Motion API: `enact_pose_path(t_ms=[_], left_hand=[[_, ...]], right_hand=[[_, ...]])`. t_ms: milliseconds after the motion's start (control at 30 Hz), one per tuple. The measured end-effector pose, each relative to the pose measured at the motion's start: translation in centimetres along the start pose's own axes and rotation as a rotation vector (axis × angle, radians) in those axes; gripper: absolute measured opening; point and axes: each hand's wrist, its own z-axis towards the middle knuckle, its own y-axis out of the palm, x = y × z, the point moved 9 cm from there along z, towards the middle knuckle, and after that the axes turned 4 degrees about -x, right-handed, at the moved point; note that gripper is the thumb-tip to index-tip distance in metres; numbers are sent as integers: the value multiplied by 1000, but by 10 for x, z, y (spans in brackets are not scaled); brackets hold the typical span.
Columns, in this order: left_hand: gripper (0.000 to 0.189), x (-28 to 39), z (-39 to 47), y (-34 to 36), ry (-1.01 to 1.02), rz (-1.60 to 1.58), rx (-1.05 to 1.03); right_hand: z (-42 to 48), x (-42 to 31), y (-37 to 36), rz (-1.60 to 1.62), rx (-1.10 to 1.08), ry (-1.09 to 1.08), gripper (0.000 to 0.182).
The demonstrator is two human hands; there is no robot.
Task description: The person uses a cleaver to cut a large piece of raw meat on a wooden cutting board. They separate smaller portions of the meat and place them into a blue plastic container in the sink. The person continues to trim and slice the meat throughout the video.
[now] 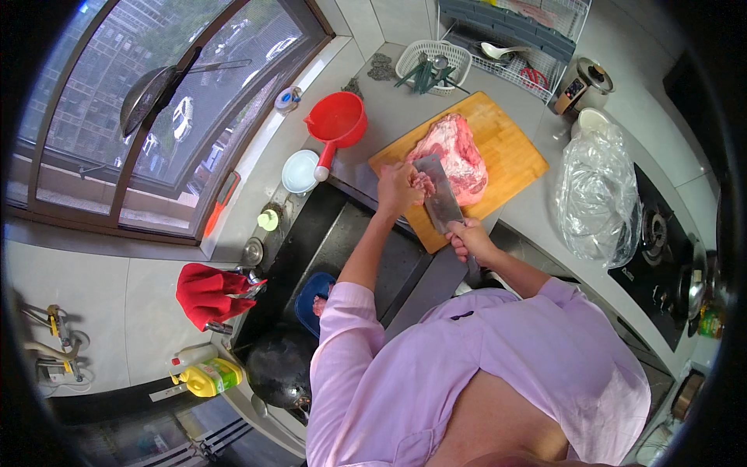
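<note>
My right hand point(471, 240) grips the handle of a Chinese cleaver point(442, 201), its broad blade lying over the wooden cutting board point(513, 157). Just left of the blade, my left hand point(397, 188) holds a small piece of raw meat point(424, 183) in its fingers. The meat seems to touch the blade's side, though the fingers partly hide it. Beyond the cleaver rests a large slab of raw meat point(452, 154), pink with white fat. The board's near left corner reaches over the edge of the black sink point(350, 233).
In the sink, a blue container point(310, 298) with meat sits beside a black wok point(280, 370). A red ladle point(338, 119) and a white bowl point(300, 171) stand left of the board. Clear plastic bags point(598, 192) lie right, by the gas stove point(653, 274). A white basket point(435, 64) stands behind.
</note>
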Motion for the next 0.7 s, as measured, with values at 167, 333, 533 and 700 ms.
enact_pose_path(t_ms=[167, 333, 533, 700], left_hand=[[24, 0, -5, -5, -34, -185, 101], [25, -31, -10, 4, -145, -356, 105], [27, -22, -18, 3, -286, -491, 140], [27, -40, -13, 10, -240, -533, 237]], right_hand=[[19, -18, 11, -77, 14, -110, 25], [39, -29, 18, -28, 51, -99, 24], [-3, 22, 20, 122, 25, 62, 25], [41, -14, 26, 156, 61, -123, 25]])
